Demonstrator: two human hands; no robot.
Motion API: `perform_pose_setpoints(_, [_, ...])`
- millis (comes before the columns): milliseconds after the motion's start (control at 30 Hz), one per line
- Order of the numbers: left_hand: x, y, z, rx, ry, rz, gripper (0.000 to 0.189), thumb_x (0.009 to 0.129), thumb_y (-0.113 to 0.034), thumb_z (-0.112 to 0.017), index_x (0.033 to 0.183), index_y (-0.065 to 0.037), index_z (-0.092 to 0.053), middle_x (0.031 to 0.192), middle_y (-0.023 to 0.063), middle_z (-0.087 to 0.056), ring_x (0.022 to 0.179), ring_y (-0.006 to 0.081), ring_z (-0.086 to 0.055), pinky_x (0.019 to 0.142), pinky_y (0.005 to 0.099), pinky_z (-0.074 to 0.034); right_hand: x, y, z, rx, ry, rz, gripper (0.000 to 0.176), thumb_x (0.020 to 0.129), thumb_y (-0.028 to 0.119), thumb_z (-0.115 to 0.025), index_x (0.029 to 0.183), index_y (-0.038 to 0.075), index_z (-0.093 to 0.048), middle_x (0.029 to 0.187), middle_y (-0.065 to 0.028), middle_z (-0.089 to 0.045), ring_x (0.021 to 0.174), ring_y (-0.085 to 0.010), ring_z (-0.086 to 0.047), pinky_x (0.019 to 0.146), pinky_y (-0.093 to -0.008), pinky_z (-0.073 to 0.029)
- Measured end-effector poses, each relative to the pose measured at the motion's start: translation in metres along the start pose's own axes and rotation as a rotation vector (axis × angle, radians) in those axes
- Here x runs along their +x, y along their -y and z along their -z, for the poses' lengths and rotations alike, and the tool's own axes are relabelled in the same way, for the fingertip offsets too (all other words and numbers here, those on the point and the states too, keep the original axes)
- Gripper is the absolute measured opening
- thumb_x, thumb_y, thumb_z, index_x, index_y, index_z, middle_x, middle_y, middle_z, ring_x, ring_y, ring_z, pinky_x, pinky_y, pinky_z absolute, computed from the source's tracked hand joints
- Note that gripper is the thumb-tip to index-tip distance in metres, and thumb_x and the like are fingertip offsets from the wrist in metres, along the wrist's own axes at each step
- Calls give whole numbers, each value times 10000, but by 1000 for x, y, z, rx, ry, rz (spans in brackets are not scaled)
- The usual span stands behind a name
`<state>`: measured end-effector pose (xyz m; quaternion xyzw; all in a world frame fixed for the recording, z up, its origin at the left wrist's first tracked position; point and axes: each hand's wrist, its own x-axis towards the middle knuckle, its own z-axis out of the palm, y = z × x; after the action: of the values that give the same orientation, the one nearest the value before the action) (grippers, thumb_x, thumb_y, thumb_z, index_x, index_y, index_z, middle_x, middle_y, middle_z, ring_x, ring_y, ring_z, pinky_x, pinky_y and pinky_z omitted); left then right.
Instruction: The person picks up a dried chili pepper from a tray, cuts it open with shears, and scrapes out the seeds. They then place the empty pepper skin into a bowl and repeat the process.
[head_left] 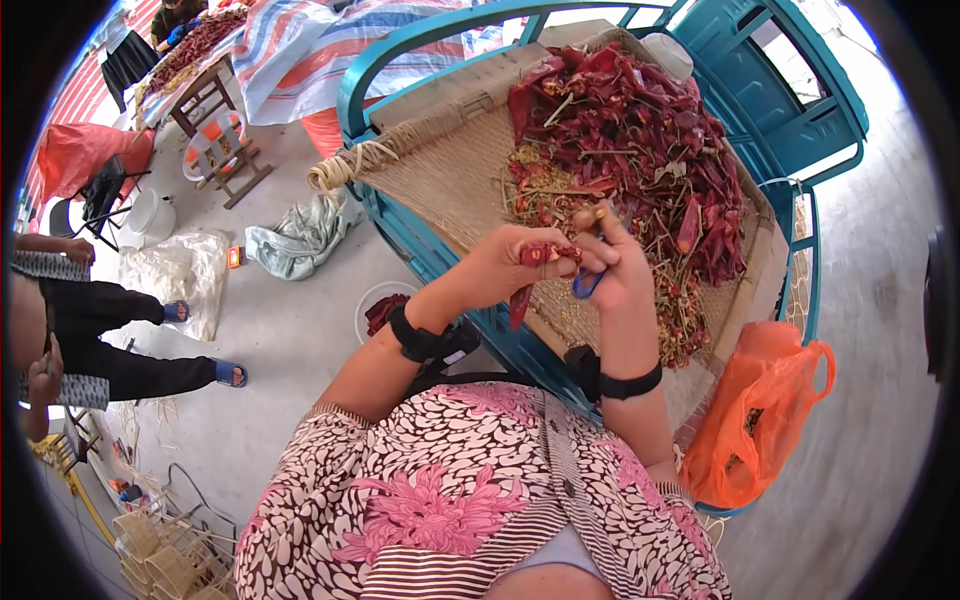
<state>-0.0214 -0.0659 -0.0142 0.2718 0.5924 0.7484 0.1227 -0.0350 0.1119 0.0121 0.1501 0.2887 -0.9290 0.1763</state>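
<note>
Dried red chillies [640,130] lie heaped on a woven mat [440,190] in a blue metal cart frame [365,80]. Loose seeds and stems [545,190] are scattered beside the heap. My left hand [500,265] is wrapped round a red chilli [522,300], whose end hangs below the fingers. Close to it on the right, my right hand [620,260] has its fingers bent, pinching something small and brownish at the fingertips. A blue loop [587,285] sits at my right fingers. Both hands are above the near part of the mat.
An orange plastic bag [765,420] hangs at the cart's right side. Below its left edge stands a white bowl [378,300] of dark red pieces. Another person [110,340] is at the left. A wooden chair [215,135] and a greenish plastic sheet [300,238] are on the floor.
</note>
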Motion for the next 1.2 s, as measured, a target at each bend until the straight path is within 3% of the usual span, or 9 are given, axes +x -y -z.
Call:
perform_pose_setpoints(100, [-3, -3, 2, -57, -63, 124, 152, 927, -206, -640, 934, -56, -616, 756, -30, -573, 671, 39, -523, 554, 205, -416, -11, 11, 5, -164, -26, 216, 211, 974, 266, -551, 896, 70, -555, 755, -19, -593, 452, -43, -363, 411, -201, -294])
perform_pose_setpoints(233, [1, 11, 9, -243, -192, 93, 153, 934, -196, -631, 979, -58, -581, 819, 0, -591, 721, 62, -543, 641, 220, -435, -11, 39, 11, -1640, -400, 634, 250, 901, 267, -629, 952, 33, -557, 846, -55, -648, 628, -166, -581, 584, -313, -448])
perform_pose_setpoints(267, [3, 15, 9, -332, -230, 74, 158, 936, -194, -628, 993, -61, -567, 822, 0, -586, 724, 64, -541, 650, 225, -435, -12, 43, 14, -1985, -616, 633, 326, 840, 318, -664, 978, 36, -575, 884, -99, -674, 826, -282, -644, 721, -409, -467])
perform_pose_setpoints(367, [11, 31, 9, -512, -318, 14, 188, 932, -192, -633, 1029, -68, -530, 822, -7, -571, 719, 64, -527, 660, 231, -431, -13, 56, 10, -2200, -675, 354, 348, 825, 356, -660, 965, 44, -593, 902, -129, -676, 901, -329, -641, 756, -453, -463])
perform_pose_setpoints(633, [16, 40, 1, -288, -446, 132, 236, 870, -201, -717, 993, -86, -552, 764, -48, -539, 628, 42, -465, 566, 208, -385, 70, 39, -23, -1986, -327, 613, 268, 875, 272, -600, 1060, 80, -630, 948, -127, -678, 911, -312, -643, 777, -423, -471])
perform_pose_setpoints(733, [14, 40, 0, -325, -435, 128, 190, 890, -207, -692, 948, -81, -562, 713, -38, -526, 602, 41, -448, 541, 217, -364, 133, 31, -17, -1635, 31, 672, 332, 891, 193, -569, 1193, 58, -589, 1090, -172, -650, 934, -291, -646, 804, -411, -480])
perform_pose_setpoints(867, [12, 46, -1, -355, -416, 62, 168, 907, -202, -665, 912, -77, -553, 681, -30, -516, 598, 52, -456, 551, 219, -367, 173, 4, -54, -1284, -67, 605, 385, 890, 109, -542, 1233, -58, -489, 1123, -202, -614, 854, -306, -624, 787, -411, -494])
perform_pose_setpoints(1000, [11, 45, -1, -245, -422, 32, 125, 913, -163, -645, 905, -85, -547, 684, -37, -518, 604, 52, -467, 554, 220, -371, 221, 3, -61, -1840, -287, 1049, 455, 852, 177, -608, 1241, -37, -507, 1130, -310, -589, 1009, -447, -587, 880, -478, -462])
perform_pose_setpoints(1200, [14, 65, 0, -221, -425, -8, 127, 915, -168, -650, 928, -97, -546, 718, -67, -513, 641, 29, -451, 577, 208, -364, 229, -4, -55, -1838, -255, 895, 263, 864, 306, -629, 1046, 120, -666, 960, -146, -680, 893, -343, -641, 757, -443, -486])
